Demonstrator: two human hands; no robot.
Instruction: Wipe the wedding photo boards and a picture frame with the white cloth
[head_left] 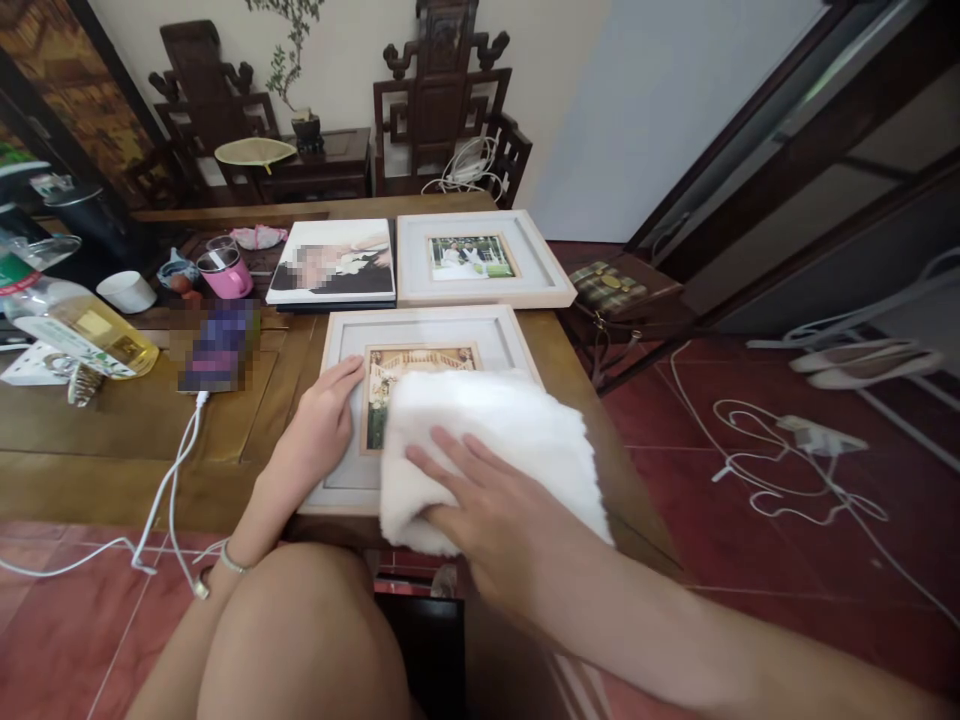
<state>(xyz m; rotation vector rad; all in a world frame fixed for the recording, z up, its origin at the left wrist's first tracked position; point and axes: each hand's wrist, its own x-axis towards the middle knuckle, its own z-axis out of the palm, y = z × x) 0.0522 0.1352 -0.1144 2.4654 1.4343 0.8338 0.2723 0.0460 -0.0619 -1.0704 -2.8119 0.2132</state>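
A picture frame [337,350] with a pale wood border and a mounted photo lies flat at the table's near edge. My left hand [324,415] holds its left side, fingertips resting on the front near the photo. Across the frame's right half is a folded white fluffy cloth [525,420], which hides part of the photo. My right hand [480,500] presses on the cloth with fingers over the top and the thumb tucked under its near fold.
Behind lie a second picture frame [487,285] and a photo album [330,285]. On the left of the table [90,440] are a phone [217,345] with a white cable, a pink mug [229,280], a white cup [127,291] and an oil-coloured bottle [97,330]. A plaid bag [609,288] sits beyond the right edge.
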